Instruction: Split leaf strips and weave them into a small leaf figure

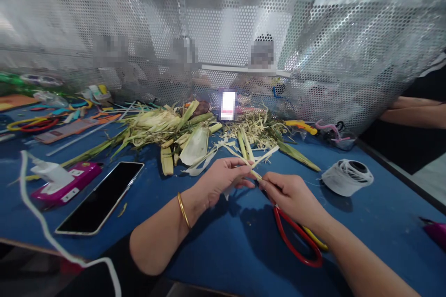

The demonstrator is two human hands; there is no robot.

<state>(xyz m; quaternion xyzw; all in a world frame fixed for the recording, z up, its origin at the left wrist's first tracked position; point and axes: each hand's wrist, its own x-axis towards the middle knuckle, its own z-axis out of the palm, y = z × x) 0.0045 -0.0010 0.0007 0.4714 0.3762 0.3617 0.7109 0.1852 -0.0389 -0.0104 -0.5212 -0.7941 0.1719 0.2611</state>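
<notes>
The left hand [223,178] pinches pale strips [266,156] above the desk [209,250]; the right hand [292,192], its grip narrow on their near end, likely steadies them, red-handled scissors [308,264] below, white twine roll [341,180] farther right

From the head view I see the left hand [232,176] and the right hand [287,190] close together, both pinching thin pale husk strips [259,167] above the blue tabletop [223,250]. Red-handled scissors [296,246] sit beneath my right hand. Beyond, I make out a heap of corn husks [163,125] and, beside it, a pile of shredded husk [261,130]. A spool of white thread [347,177] sits to the right; to the left lie a smartphone [101,197] and a magenta power strip [68,183]. A perforated metallic screen [223,23] stands behind.
</notes>
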